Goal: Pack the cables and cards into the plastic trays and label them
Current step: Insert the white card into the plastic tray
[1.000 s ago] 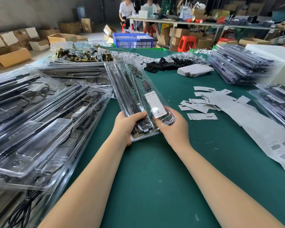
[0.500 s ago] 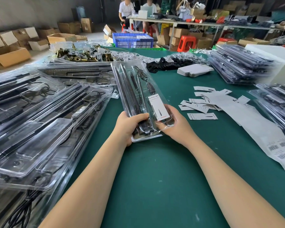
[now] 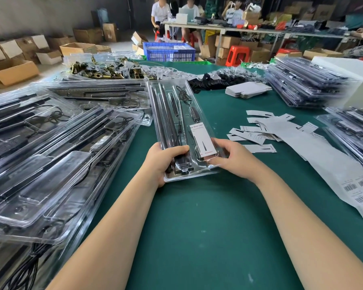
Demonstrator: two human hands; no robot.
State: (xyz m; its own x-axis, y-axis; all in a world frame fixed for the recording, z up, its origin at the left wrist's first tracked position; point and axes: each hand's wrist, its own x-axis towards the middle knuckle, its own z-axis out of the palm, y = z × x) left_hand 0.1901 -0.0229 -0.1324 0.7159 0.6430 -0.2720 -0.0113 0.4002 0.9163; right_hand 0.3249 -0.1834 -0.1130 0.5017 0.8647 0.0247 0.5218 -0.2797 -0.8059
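Both hands hold the near end of a long clear plastic tray (image 3: pixel 177 114) above the green table (image 3: pixel 208 227). The left hand (image 3: pixel 162 162) wraps its thumb over the tray's top; the right hand (image 3: pixel 232 159) pinches the right edge beside the white card (image 3: pixel 202 141) inside. Black rods and a cable (image 3: pixel 182 95) lie in the tray. Loose cards (image 3: pixel 258 132) sit to the right, filled trays (image 3: pixel 50 153) to the left
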